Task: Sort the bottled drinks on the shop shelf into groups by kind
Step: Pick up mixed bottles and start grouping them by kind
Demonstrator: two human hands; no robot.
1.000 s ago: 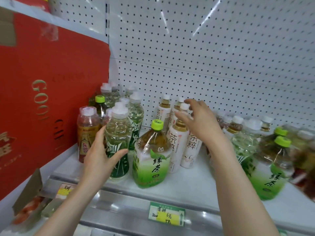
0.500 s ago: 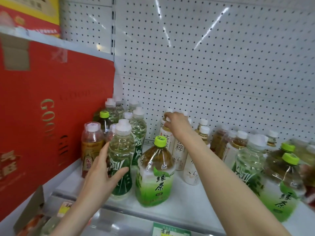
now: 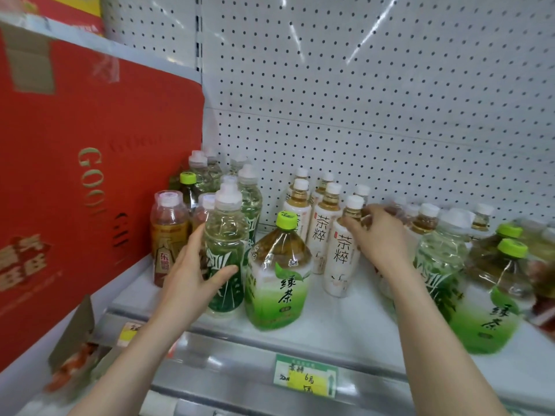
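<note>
My left hand (image 3: 195,274) grips a clear drink bottle with a green-and-white label (image 3: 225,250) near the shelf's front left. More bottles of that kind stand behind it. A large green tea bottle with a lime cap (image 3: 276,274) stands just to its right. My right hand (image 3: 378,235) reaches in at mid-shelf, and its curled fingers and thumb hold the neck of a white-labelled tea bottle (image 3: 342,256). Several more white-labelled tea bottles (image 3: 321,223) stand behind that one. Bottles just behind my right hand are blurred.
A red carton (image 3: 90,175) walls off the left side, with an amber bottle (image 3: 168,235) beside it. At the right stand another clear bottle (image 3: 441,256) and two green tea bottles (image 3: 492,295). The white shelf (image 3: 345,319) has a price tag (image 3: 306,376) on its front rail and pegboard (image 3: 360,100) behind.
My right hand has come away from the back row of white-labelled bottles, forward and right, to the front one's neck. My left hand has stayed on the clear bottle.
</note>
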